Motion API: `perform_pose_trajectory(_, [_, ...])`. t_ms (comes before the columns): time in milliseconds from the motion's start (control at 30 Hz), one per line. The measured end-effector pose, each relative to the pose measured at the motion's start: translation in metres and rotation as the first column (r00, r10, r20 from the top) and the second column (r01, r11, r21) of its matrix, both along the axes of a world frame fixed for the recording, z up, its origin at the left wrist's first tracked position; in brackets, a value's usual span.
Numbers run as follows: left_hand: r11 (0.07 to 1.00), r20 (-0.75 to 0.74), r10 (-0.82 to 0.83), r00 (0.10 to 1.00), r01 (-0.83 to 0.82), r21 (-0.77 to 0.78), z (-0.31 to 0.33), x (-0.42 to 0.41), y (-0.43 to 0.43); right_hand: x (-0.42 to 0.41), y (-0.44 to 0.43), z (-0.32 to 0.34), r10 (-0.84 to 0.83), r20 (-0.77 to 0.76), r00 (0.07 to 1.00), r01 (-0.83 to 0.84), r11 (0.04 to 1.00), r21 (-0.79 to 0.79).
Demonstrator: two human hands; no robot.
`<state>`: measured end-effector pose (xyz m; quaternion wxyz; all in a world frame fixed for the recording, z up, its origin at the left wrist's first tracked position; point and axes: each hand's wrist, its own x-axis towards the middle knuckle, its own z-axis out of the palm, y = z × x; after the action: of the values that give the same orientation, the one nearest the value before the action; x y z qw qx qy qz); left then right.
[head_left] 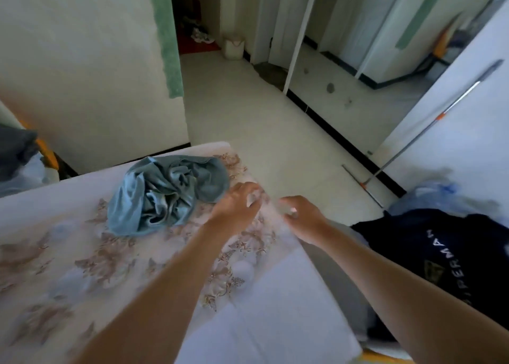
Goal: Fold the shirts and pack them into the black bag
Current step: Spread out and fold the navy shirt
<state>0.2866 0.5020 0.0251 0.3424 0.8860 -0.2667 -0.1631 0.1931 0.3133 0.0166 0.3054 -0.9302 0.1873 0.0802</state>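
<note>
Shirt (168,195): blue-grey, lay unfolded in a crumpled heap on the far part of the desk.
Desk (55,253): covered with a pale floral cloth, with a plain white sheet over the near right corner.
Left hand (237,205): reached over the desk's far right edge, just beside the shirt's right side. Fingers bent downward. Too blurred to tell whether anything was gripped.
Right hand (301,217): hung close beside the left hand, at the desk's right edge. Fingers curled inward near something pale and blurred. Could not tell whether that was held, or what it was.
Black item (429,242): dark fabric to the right of the desk and lower, printed with white "SUPERMAN" letters. Right forearm crossed in front of it. Could not tell whether bag or garment.
Plastic bag (440,195): bluish and crumpled, just behind the black item.
Mop (413,140): leaned against a white cabinet (468,110) on the right, with its head down on the floor (248,110).
Bin (233,48): white, stood against the far wall beside a dark doorway.
Shoes (202,34): lay on a red mat inside that doorway.
Grey cloth (16,149): at the far left, draped over something orange.
</note>
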Motion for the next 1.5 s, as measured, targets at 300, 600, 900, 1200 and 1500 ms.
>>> perform_pose_trajectory(300, [0.911, -0.153, -0.412, 0.898, 0.411, -0.035, -0.013, -0.162, -0.241, -0.23, -0.236, 0.003, -0.286, -0.054, 0.957, 0.262, 0.928, -0.264])
perform_pose_trajectory(600, [0.653, -0.333, -0.713, 0.617, 0.757, 0.002, -0.04, -0.308, -0.374, -0.383, -0.312, -0.026, -0.477, -0.127, 0.87, 0.431, 0.86, -0.274])
perform_pose_trajectory(900, [0.659, -0.198, -0.719, 0.666, 0.744, 0.109, -0.086, -0.371, -0.414, -0.42, -0.316, -0.041, -0.67, 0.047, 0.741, 0.658, 0.738, 0.152])
perform_pose_trajectory(1200, [0.799, -0.248, -0.593, 0.766, 0.599, -0.058, -0.09, -0.354, -0.413, -0.414, -0.315, -0.04, -0.796, -0.074, 0.601, 0.799, 0.601, 0.032])
perform_pose_trajectory(1500, [0.615, 0.005, -0.786, 0.618, 0.783, -0.093, -0.018, -0.314, -0.433, -0.377, -0.312, 0.014, -0.599, 0.361, 0.714, 0.619, 0.782, 0.073])
